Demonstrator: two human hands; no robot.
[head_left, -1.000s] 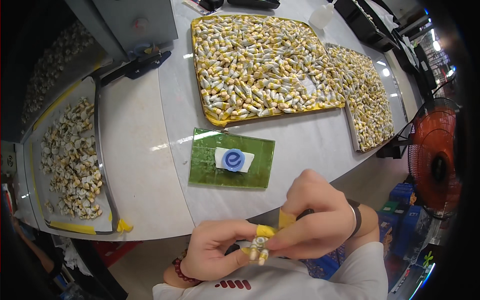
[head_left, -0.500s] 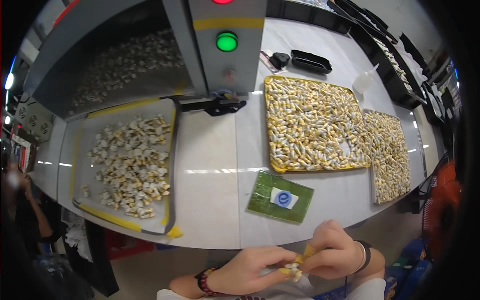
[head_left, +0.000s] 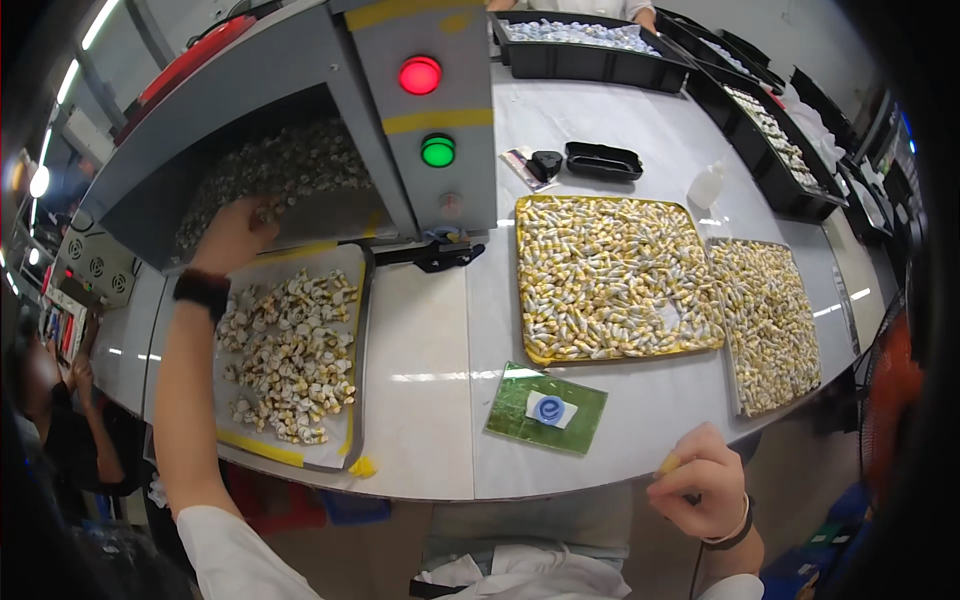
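My left hand (head_left: 238, 236) reaches to the mouth of a grey box-shaped machine (head_left: 330, 95), above the far edge of a yellow-taped tray (head_left: 262, 452). Its fingers are curled; what they hold, if anything, I cannot make out. Small white-and-yellow pieces (head_left: 300, 375) lie heaped in that tray, and more pieces (head_left: 310, 160) are piled inside the machine. My right hand (head_left: 705, 482) is curled in front of the table's near edge, with yellow on a fingertip. Anything in its grip is hidden.
A yellow-edged tray (head_left: 540, 357) and a second tray (head_left: 742, 400) hold rows of slim white-and-yellow pieces. A green glass plate (head_left: 515, 425) lies near the front edge. Beyond are a black dish (head_left: 604, 162), a clear bottle (head_left: 706, 186) and black bins (head_left: 600, 68). Other people stand nearby.
My hands have parted from working together on small white-and-yellow pieces. The left has gone out to the machine mouth; the right has moved slightly right. The view has tilted up.
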